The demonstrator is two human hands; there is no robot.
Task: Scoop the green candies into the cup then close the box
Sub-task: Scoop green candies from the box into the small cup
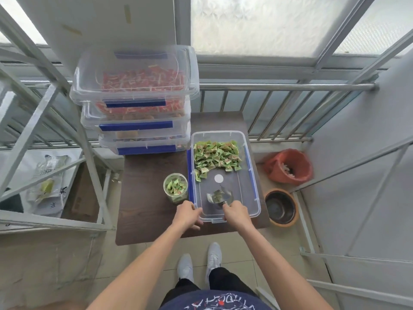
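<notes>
**Scoop loaded at the near end of the open candy box**

Nearest the camera, two bare forearms reach forward over a dark wooden table [143,211]. The left hand [186,214] sits at the near left corner of the clear box [254,198], fingers curled loosely round the rim there and touching it. The right hand [235,214] is closed round the handle of a metal scoop [218,196], which it holds just inside the near end of the box. The scoop's long axis runs roughly from the hand away and slightly leftward, bowl pointing towards the far end; a few green wrappers lie in the bowl.

The box is open, without a lid on it, and its long axis runs near to far on the right half of the table, with blue clips along both long sides. Its near half shows bare bottom with a round white sticker [219,178]; the green candies [215,158] are heaped in the far half.

Just left of the box, near its front corner, stands the cup [175,190], upright and holding green candies.

Farther back on the left rises a stack of lidded clear boxes [136,108] with red and brownish candies. On the floor to the right stand an orange bucket [288,165] and a dark pot [281,206].
</notes>
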